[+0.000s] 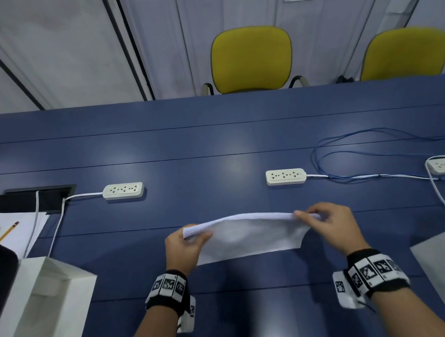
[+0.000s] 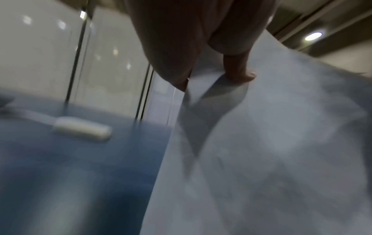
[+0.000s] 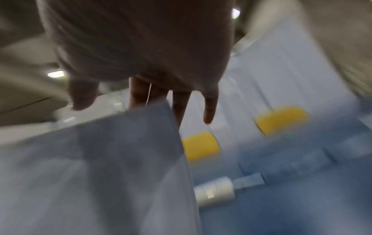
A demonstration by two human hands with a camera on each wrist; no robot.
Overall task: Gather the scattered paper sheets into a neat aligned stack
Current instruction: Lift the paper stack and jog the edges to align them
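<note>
Paper sheets [image 1: 247, 236] held up on edge mid-bench, toward the near edge, bottom edge touching the blue bench [image 1: 212, 141], top bowed. Left hand [image 1: 184, 246] pinches the left end, right hand [image 1: 330, 225] pinches the right end, both grips closed on the sheets. Power strips [image 1: 123, 191] lie further back; wrist views blurred.

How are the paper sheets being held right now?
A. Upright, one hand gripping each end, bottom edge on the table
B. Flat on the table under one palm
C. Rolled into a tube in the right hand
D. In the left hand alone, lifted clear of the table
A: the left hand and right hand each pinch one end of the paper sheets, whose lower edge appears to meet the blue table.
</note>
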